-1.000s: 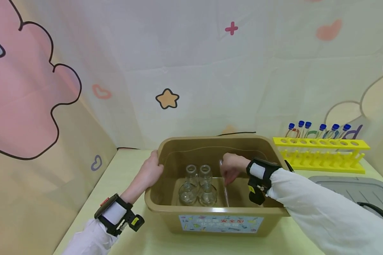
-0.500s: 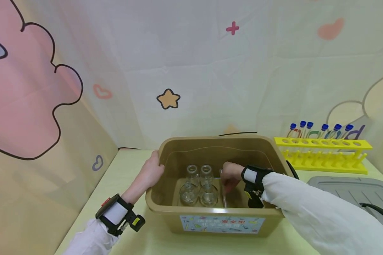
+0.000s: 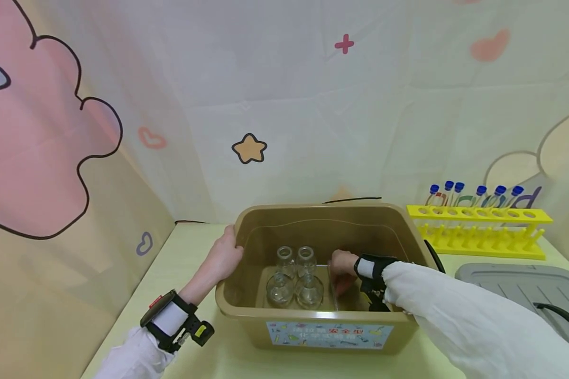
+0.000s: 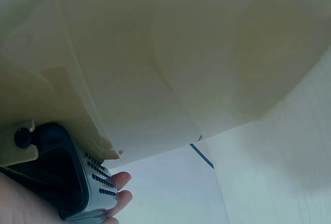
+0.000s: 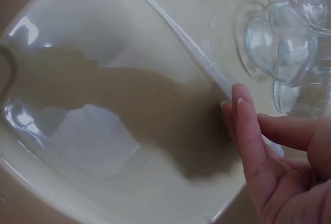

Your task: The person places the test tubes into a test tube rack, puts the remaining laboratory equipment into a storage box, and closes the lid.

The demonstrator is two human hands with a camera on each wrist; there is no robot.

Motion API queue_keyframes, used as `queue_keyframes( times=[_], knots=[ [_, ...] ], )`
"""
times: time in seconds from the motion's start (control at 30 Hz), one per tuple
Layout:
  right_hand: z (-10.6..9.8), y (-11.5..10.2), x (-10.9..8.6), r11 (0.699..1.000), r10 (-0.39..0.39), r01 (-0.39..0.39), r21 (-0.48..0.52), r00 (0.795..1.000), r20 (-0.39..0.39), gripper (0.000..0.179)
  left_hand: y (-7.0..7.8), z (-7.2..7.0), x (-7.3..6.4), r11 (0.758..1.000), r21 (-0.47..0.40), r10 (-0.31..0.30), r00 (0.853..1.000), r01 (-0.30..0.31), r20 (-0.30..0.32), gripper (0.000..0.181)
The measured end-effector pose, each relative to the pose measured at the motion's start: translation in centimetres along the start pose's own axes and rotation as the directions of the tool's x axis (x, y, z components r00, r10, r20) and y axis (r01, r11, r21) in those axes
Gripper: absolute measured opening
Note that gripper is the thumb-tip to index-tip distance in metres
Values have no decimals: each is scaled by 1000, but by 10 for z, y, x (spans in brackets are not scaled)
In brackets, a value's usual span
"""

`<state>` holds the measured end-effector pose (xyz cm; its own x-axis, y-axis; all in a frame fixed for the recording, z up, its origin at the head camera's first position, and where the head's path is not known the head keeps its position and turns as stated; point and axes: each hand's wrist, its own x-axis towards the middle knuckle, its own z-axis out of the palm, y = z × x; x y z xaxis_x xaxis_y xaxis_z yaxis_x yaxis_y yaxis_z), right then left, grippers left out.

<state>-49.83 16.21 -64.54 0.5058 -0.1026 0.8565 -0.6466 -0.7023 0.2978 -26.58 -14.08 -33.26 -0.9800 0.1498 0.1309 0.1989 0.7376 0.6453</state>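
Note:
My right hand (image 3: 343, 271) is down inside a brown plastic box (image 3: 313, 210), right of centre. Thumb and fingers pinch a clear plastic dropper (image 5: 199, 56) near its bulb end, and its thin tip slants away close over the box floor. To the left of that hand stand several clear glass vessels (image 3: 308, 289), grouped together; part of the group shows in the right wrist view. My left hand (image 3: 225, 252) grips the box at its left rim. In the left wrist view its fingers (image 4: 123, 198) wrap round the grey and dark blue side handle (image 4: 98, 182).
At the right back stands a yellow test tube rack (image 3: 483, 252) with several blue-capped tubes (image 3: 481, 190). A grey lid (image 3: 526, 284) lies on the table right of the box. A printed curtain (image 3: 294, 105) hangs behind.
My right hand has sunk deeper into the box with the dropper, the forearm shifting a little left. The left hand keeps its hold on the box.

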Motion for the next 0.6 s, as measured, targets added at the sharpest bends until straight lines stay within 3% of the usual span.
queue_keyframes(
  times=[0.03,0.07,0.2,0.33,0.4,0.6],
  knots=[
    [-4,4,-27,989,-140,143,-42,988,64,30,0,0,0,1000,-2,1,1000,-1,1,45],
    [-9,7,-52,969,-209,220,-108,972,106,36,1,0,0,1000,-1,2,1000,-2,3,45],
    [-16,1,-106,976,-133,148,-160,986,101,55,3,-1,0,1000,0,11,1000,-11,7,45],
    [-22,-6,-151,983,-52,72,-172,991,120,54,4,-1,0,1000,-7,15,1000,-15,8,45],
    [-23,-6,-156,981,-55,77,-179,991,125,52,4,0,1,1000,-11,18,1000,-18,7,45],
    [-15,-5,-119,965,-126,146,-217,987,102,51,4,1,1,1000,-6,15,1000,-15,14,43]
  ],
)
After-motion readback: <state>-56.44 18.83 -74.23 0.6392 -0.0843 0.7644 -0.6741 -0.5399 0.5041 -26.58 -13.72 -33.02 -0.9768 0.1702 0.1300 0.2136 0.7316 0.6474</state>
